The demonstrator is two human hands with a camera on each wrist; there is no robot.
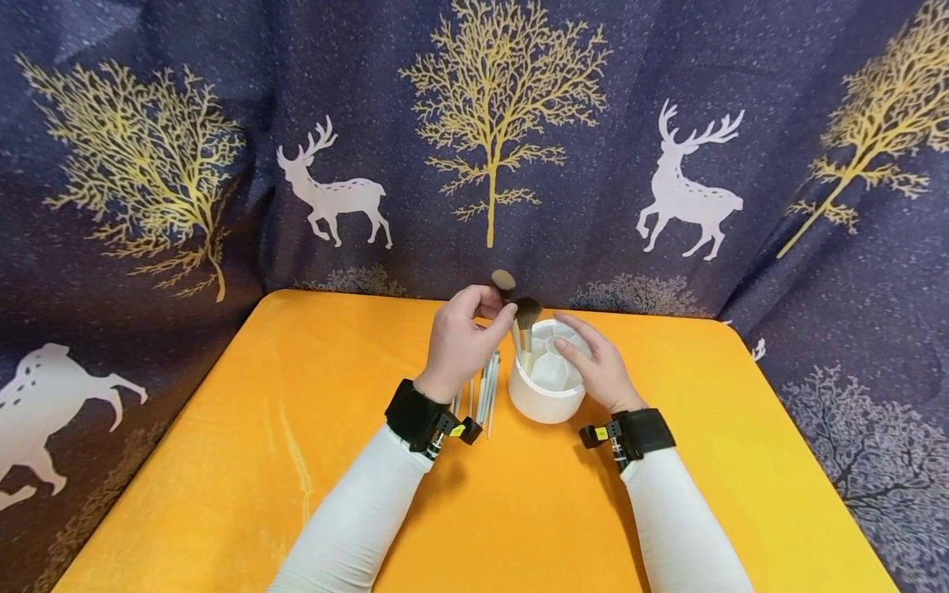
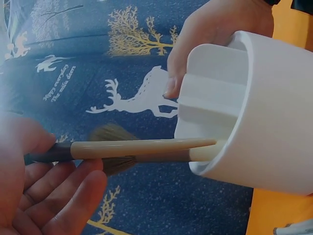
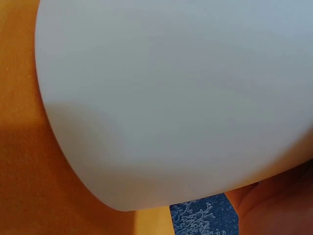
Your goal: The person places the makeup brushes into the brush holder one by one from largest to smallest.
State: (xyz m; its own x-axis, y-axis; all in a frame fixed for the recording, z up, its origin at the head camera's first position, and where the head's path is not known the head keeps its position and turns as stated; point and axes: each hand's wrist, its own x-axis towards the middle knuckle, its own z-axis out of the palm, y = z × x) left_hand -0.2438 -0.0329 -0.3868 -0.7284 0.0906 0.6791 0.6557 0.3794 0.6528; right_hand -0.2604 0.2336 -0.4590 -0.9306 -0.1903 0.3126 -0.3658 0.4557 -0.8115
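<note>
A makeup brush point(image 2: 132, 148) with a pale handle and dark ferrule is pinched between the thumb and fingers of my left hand point(image 1: 461, 342). Its round bristle head point(image 1: 503, 280) points up, and the handle's tip is at the mouth of a round white brush holder point(image 1: 547, 403). Another brush with fluffy dark bristles point(image 1: 528, 313) stands in the holder, leaning on the near-left side. My right hand point(image 1: 604, 371) grips the holder on its right, the thumb near the top dividers. White holder wall point(image 3: 171, 98) fills most of the right wrist view.
Several thin pale-handled brushes point(image 1: 487, 395) lie on the orange tabletop point(image 1: 474, 511), left of the holder and partly under my left hand. A dark blue curtain point(image 1: 578, 206) with deer and trees hangs behind the table's back edge.
</note>
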